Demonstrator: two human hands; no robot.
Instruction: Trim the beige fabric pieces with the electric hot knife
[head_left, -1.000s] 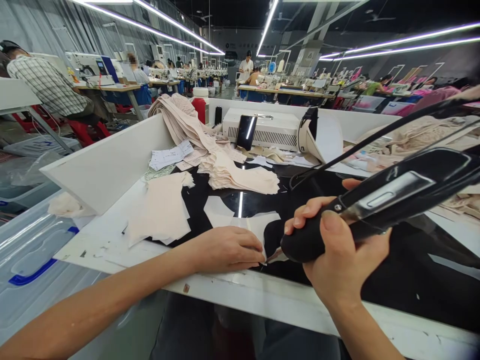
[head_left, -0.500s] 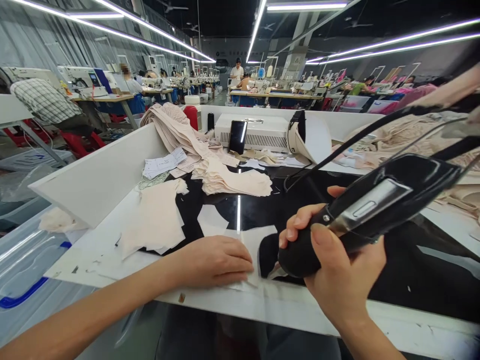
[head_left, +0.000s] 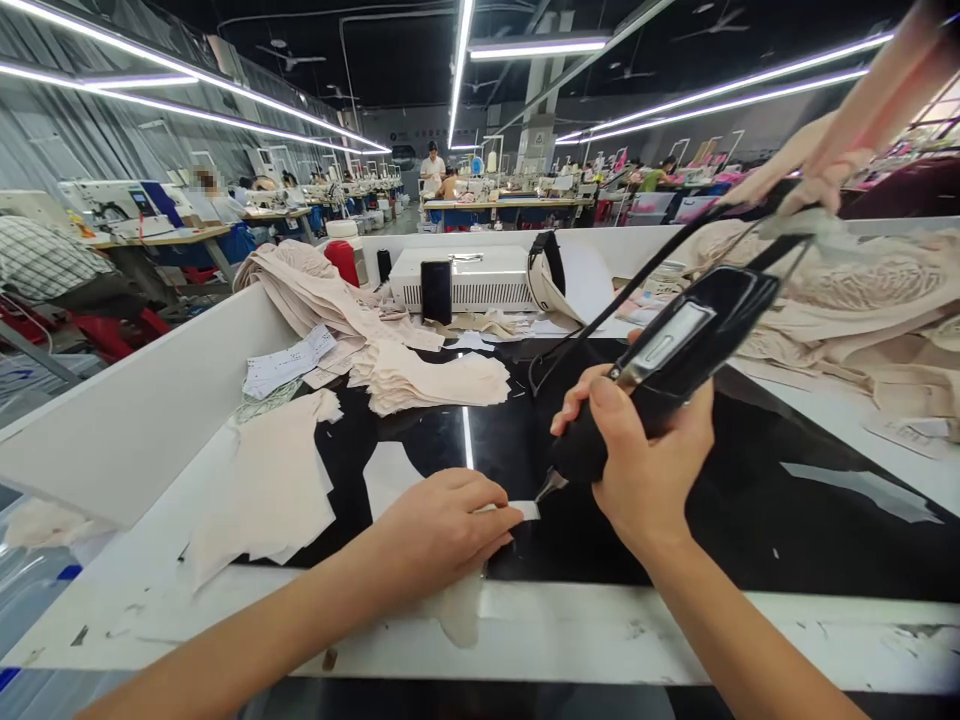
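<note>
My right hand is wrapped round a black corded hand tool that has a silver panel and a narrow metal tip. This tip touches or hovers just over the right end of a thin white piece. Fingers stretched and lying flat, my left hand presses that piece against the glossy black board; most of the piece is hidden beneath it. Another white cut piece lies just behind the left hand. A pale stack of cut fabric rests further left.
Fanned beige pieces lie behind my hands, before a phone and a white vented box. A black cable loops down to the board. Beige garments pile at right. A white side panel borders the left.
The tool has swung left, bringing its tip to the white piece's end. The white piece has been turned under my left hand, and less of it shows. My view has also shifted.
</note>
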